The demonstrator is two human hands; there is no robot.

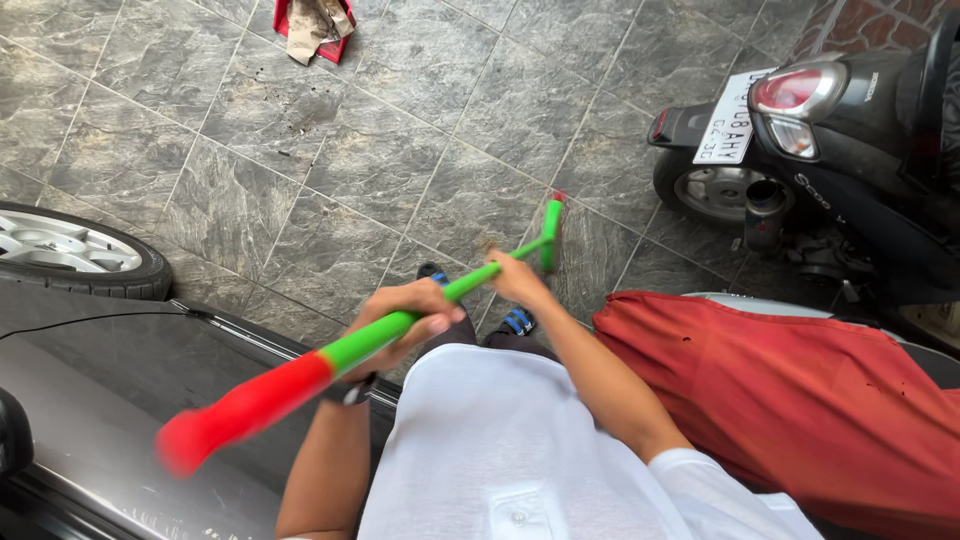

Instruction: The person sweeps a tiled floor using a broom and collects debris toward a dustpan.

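I see grey stone tiles (pixel 400 150) underfoot, a car wheel (pixel 70 250) and dark car body (pixel 120 400) at left. My left hand (pixel 405 320) wraps tight around the broom handle (pixel 330 365), red-ended then green; my right hand (pixel 515 278) closes on it nearer the head (pixel 551 232). A red cloth (pixel 800 400) and scooter (pixel 830 150) sit right.
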